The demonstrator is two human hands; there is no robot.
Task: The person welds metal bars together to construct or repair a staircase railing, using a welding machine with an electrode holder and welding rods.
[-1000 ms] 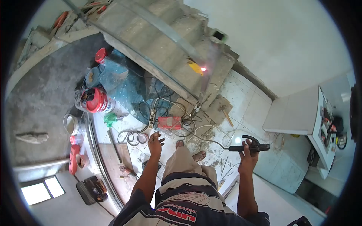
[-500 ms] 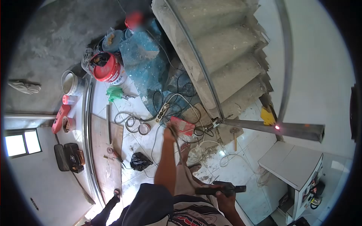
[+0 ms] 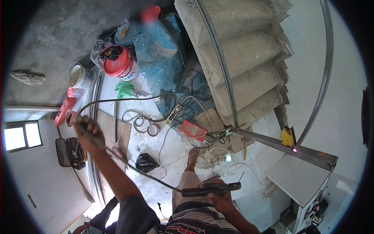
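Observation:
My left hand [image 3: 90, 134] is closed around a dark welding cable [image 3: 136, 168], lifted out to the left above the floor. From there the cable loops back toward the tangle of cords and also runs to the black welding electrode holder [image 3: 194, 192] at my waist. My right hand [image 3: 221, 198] grips that holder, and a thin welding rod [image 3: 242, 176] sticks up near its end. Ahead on the right, a square steel tube [image 3: 269, 142] meets an upright curved bar [image 3: 321, 85]. A small spot glows at their joint, beside a yellow welding magnet [image 3: 288, 137].
Concrete stairs [image 3: 243, 58] rise ahead, with a metal bar along their side. A red box [image 3: 193, 130], a power strip [image 3: 172, 116], a hammer [image 3: 245, 150] and a black plastic bag [image 3: 146, 162] lie on the tiles. A white cabinet [image 3: 298, 175] stands right; paint buckets [image 3: 117, 64] stand far left.
My left hand has swung left and up, pulling the cable into a wide arc. The electrode holder stays in my right hand, slightly shifted left. The glow at the joint has shrunk.

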